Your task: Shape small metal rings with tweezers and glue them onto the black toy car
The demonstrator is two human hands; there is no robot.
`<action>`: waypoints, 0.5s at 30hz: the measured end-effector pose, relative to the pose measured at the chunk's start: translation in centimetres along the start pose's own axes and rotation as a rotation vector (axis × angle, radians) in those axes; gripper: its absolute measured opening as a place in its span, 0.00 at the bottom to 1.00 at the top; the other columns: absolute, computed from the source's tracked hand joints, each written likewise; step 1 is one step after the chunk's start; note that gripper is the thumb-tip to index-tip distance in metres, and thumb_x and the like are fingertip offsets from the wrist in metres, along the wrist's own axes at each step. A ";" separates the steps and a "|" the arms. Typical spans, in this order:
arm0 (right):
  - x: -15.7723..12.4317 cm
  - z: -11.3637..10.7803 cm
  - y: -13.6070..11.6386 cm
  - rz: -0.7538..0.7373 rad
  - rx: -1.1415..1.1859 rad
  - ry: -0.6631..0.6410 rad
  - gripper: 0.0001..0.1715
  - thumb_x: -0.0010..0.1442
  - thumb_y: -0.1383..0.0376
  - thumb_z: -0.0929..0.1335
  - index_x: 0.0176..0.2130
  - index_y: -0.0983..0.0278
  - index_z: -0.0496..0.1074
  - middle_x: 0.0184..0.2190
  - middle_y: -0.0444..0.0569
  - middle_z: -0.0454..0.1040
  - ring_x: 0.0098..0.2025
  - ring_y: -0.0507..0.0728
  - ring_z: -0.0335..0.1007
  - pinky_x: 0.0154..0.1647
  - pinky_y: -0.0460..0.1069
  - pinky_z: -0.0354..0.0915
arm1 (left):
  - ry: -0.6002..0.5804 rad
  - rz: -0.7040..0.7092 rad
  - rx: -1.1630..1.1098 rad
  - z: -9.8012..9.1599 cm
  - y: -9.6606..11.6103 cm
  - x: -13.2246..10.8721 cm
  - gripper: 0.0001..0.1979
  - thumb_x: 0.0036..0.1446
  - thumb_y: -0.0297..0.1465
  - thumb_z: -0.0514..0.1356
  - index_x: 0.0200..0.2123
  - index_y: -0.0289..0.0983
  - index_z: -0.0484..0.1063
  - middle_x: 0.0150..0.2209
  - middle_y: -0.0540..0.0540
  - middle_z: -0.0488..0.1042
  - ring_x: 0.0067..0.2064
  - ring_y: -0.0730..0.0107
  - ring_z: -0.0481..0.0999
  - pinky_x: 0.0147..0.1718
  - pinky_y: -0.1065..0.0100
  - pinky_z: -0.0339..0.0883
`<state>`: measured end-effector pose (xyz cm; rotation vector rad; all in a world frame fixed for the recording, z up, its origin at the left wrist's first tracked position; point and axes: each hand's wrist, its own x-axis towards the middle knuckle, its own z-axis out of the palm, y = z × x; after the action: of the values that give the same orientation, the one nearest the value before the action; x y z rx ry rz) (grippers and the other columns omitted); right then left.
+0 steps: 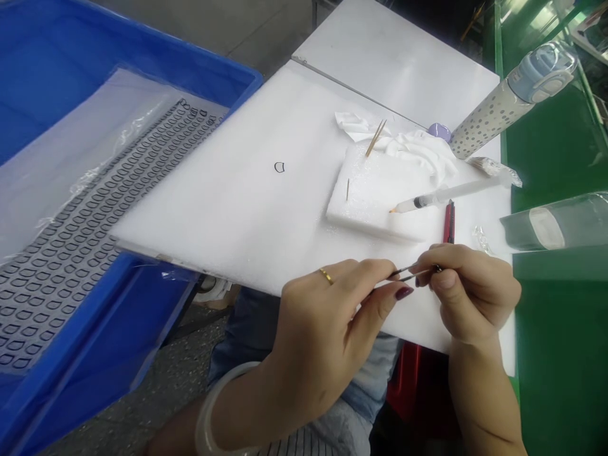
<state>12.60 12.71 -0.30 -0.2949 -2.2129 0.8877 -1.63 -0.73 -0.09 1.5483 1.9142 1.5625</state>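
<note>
My left hand [332, 335], with a gold ring on one finger, is closed in a pinch. Between its thumb and forefinger run the two thin prongs of what look like tweezers [412, 275], reaching toward my right hand [468, 285]. That hand is closed too, its thumb and forefinger pinching a small dark piece [437, 268] at the ends of the prongs. The piece's shape is mostly hidden by the fingers. Beyond both hands, a small black ring-shaped part [279, 167] lies on the white foam-covered table [228, 209].
A foam block [370, 212] bears toothpicks [375, 138] and a syringe [446, 195]. Behind it are crumpled white tissue [418, 149] and a dotted bottle [491, 117]. A red cutter [449, 221] lies nearby. At left, a blue bin [156, 38] holds a sheet of black ring-shaped parts [95, 234].
</note>
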 end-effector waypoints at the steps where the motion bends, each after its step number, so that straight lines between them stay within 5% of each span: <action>1: 0.0 0.0 0.1 -0.011 0.011 -0.008 0.08 0.71 0.66 0.67 0.40 0.64 0.77 0.28 0.43 0.78 0.24 0.48 0.70 0.23 0.45 0.64 | 0.003 0.011 -0.007 0.0 0.0 0.0 0.05 0.69 0.30 0.63 0.38 0.35 0.77 0.28 0.53 0.81 0.24 0.79 0.73 0.25 0.75 0.66; 15: 0.3 0.2 0.3 -0.103 0.012 0.002 0.06 0.67 0.71 0.68 0.40 0.65 0.77 0.27 0.45 0.76 0.24 0.49 0.66 0.22 0.47 0.62 | 0.005 0.037 -0.053 0.0 -0.1 0.0 0.08 0.69 0.29 0.62 0.36 0.32 0.77 0.27 0.50 0.81 0.25 0.79 0.74 0.25 0.77 0.65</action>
<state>12.25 12.93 -0.44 -0.1744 -2.1991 0.8441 -1.65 -0.73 -0.15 1.5675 1.8414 1.6204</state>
